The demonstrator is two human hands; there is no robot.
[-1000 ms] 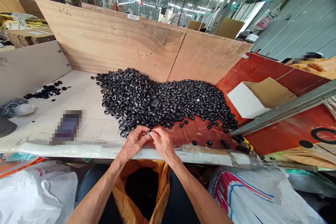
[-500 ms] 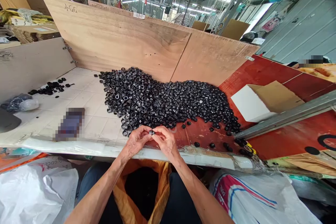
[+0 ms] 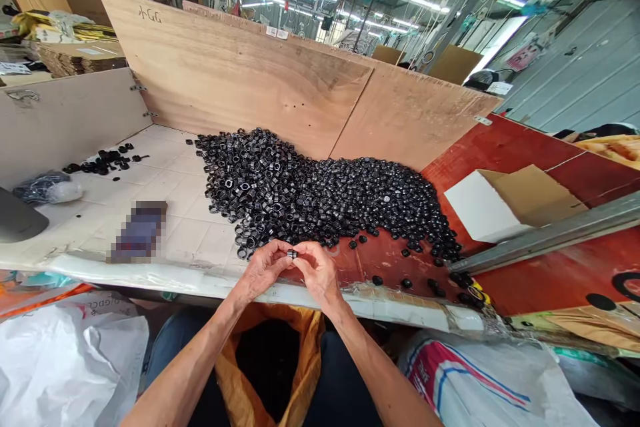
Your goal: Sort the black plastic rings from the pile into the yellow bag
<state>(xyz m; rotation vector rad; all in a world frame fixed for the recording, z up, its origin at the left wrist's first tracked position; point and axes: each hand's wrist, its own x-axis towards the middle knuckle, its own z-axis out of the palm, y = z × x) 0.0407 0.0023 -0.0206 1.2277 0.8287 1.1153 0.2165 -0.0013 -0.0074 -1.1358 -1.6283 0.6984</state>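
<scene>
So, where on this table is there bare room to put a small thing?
The pale tabletop is bare between the blurred dark object and the black pile; a smaller bare patch of red board lies between the right hand and the loose black pieces. It is crowded in the middle, where the pile spreads.

Pale and red tabletop, heap of small black parts, loose black pieces, plastic bag

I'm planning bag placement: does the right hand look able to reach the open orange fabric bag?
Probably yes: the orange fabric bag gapes below the white wrapped table edge, nothing else visibly between, though the right hand pinches a small black piece.
</scene>
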